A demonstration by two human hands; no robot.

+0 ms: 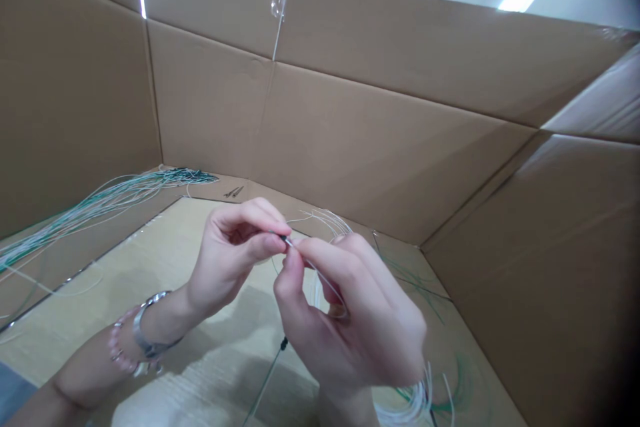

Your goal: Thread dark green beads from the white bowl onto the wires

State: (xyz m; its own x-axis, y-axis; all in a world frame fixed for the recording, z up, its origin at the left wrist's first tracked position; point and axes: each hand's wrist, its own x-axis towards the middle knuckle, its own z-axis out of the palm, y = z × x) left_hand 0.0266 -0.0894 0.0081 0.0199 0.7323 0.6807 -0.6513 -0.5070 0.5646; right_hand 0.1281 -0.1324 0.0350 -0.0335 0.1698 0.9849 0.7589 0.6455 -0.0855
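Both hands [300, 267] raised, fingertips pinched close together.

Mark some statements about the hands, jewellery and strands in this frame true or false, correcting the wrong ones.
1. The left hand holds a small dark piece at its fingertips. True.
2. The right hand lies flat and open. False: the right hand is raised, finger and thumb pinched on a thin white strand.
3. The silver band is on the right wrist. False: the silver band is on the left wrist, beside a beaded bracelet.
4. A bundle of green and white strands lies on the left, near the cardboard wall. True.
5. The cardboard wall is white. False: it is brown.
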